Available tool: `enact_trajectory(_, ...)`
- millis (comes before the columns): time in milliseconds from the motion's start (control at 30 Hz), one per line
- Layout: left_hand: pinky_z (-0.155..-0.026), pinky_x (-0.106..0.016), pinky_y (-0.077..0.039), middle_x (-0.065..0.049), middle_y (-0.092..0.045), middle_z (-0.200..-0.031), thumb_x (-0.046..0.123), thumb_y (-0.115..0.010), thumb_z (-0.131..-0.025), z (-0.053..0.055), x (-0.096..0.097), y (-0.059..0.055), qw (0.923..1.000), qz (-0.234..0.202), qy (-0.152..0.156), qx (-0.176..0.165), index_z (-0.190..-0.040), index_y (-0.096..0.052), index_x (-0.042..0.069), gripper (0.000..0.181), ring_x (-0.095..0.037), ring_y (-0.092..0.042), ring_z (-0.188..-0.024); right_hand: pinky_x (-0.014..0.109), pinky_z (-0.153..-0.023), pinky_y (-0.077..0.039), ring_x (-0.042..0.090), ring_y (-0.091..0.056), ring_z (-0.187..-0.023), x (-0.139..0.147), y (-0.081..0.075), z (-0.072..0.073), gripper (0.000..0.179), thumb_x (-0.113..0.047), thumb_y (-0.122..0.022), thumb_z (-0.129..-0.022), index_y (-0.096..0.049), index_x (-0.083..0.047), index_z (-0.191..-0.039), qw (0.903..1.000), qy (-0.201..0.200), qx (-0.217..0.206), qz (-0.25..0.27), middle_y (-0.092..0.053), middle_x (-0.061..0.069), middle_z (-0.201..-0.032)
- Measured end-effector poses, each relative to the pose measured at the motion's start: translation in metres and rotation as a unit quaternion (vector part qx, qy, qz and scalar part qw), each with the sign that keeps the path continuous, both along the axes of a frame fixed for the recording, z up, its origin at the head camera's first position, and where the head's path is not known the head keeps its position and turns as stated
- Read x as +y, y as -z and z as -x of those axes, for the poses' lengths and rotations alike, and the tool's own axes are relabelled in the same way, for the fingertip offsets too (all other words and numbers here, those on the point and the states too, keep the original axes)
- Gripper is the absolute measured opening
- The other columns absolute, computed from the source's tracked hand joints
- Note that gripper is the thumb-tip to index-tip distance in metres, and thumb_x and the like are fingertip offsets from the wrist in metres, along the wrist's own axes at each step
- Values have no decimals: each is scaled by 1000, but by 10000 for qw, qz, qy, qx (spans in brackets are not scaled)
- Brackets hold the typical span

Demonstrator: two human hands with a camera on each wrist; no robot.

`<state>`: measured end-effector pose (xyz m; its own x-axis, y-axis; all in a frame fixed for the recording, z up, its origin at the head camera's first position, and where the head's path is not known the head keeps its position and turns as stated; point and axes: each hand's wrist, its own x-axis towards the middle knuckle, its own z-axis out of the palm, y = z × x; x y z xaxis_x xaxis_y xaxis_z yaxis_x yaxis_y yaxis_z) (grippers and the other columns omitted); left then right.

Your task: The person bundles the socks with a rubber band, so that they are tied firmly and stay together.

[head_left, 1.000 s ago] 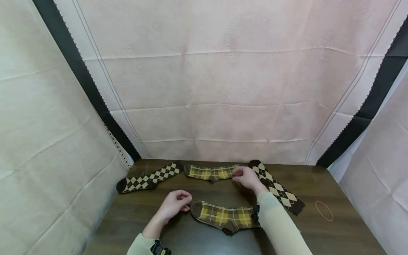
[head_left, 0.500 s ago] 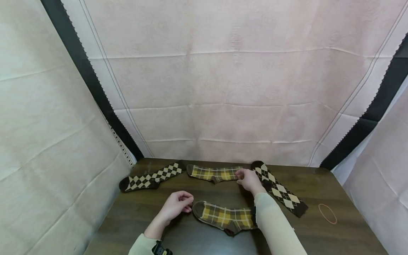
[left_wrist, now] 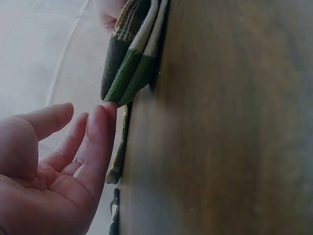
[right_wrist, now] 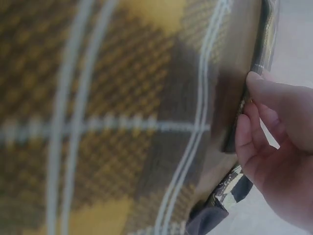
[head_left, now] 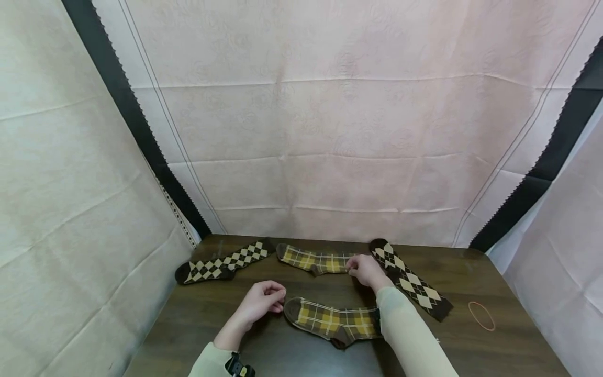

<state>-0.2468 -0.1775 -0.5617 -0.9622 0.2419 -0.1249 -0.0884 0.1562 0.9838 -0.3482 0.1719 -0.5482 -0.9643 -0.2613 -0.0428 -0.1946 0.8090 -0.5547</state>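
Where pale cloth (head_left: 330,131) hangs, brown table (head_left: 320,287), plaid socks (head_left: 332,319)

Free lane across tabletop (head_left: 315,287) between far plaid sock (head_left: 314,262) and near plaid sock (head_left: 332,320); right sleeve (head_left: 412,327) bars right end.

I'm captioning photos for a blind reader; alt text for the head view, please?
A person's right hand pinches the right end of a yellow plaid sock at the back of a brown table; the left hand is beside a matching sock nearer the front. Dark argyle socks lie at left and right, and a thin orange loop at far right.
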Motion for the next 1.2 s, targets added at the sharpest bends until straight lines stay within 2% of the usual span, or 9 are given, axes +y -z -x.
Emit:
enact_trajectory(167,-74,-37,-65,-21,-71,-100,18,-67,-108,8,2,-3,10000,41,40,55,-124,-66,-12,34,-24,-73,-81,44,-83,-56,14,-62,-86,7,-1,-5,12,-3,-74,-100,-75,-13,-94,9994,-308,-150,-65,-71,-4,-94)
enact_trajectory(267,-74,-39,-65,-21,-71,-100,17,-67,-108,13,2,-5,9999,130,-43,74,-123,-66,-12,33,-26,-74,-80,43,-82,-55,14,-61,-85,13,-2,-8,12,-3,-74,-100,-75,-14,-93,9978,-609,-250,-99,-71,-6,-96)
enact_trajectory(500,-73,-39,-65,-25,-71,-104,11,-68,-106,32,-1,2,9979,379,-498,180,-124,-66,-11,28,-26,-74,-79,38,-78,-54,15,-62,-84,30,-12,-14,10,-5,-73,-101,-77,-13,-97,9879,-1327,-801,74,-73,-1,-98)
enact_trajectory(633,-71,-38,-65,-22,-72,-103,7,-70,-104,45,1,6,9953,559,-763,201,-122,-67,-9,25,-27,-73,-75,37,-76,-55,15,-64,-83,40,-17,-18,10,-3,-75,-99,-79,-13,-96,9819,-1559,-1074,46,-72,-2,-95)
enact_trajectory(767,-72,-39,-65,-18,-71,-100,7,-72,-103,57,4,7,9942,653,-839,184,-121,-68,-7,23,-27,-73,-75,36,-75,-56,14,-64,-82,49,-20,-22,12,-3,-77,-97,-79,-15,-95,9789,-1674,-1169,-91,-71,-7,-93)
enact_trajectory(967,-73,-39,-65,-15,-69,-96,8,-77,-100,69,12,7,9935,893,-629,314,-123,-67,-7,30,-26,-72,-77,37,-78,-59,14,-67,-86,63,-21,-23,11,-2,-81,-94,-79,-10,-100,9841,-1483,-964,168,-73,-2,-95)
enact_trajectory(1067,-73,-39,-65,-14,-69,-95,8,-79,-98,72,15,6,9922,1050,-567,370,-125,-66,-7,33,-25,-72,-76,42,-82,-58,20,-67,-92,69,-20,-23,15,-2,-82,-92,-75,-5,-104,9913,-1071,-662,373,-72,4,-100)
enact_trajectory(1200,-70,-37,-64,-14,-70,-92,7,-81,-97,76,19,7,9906,1162,-615,381,-128,-64,-6,38,-23,-72,-73,52,-91,-56,33,-65,-107,76,-16,-23,29,-4,-84,-91,-70,-2,-116,9983,-338,-363,292,-69,13,-113)
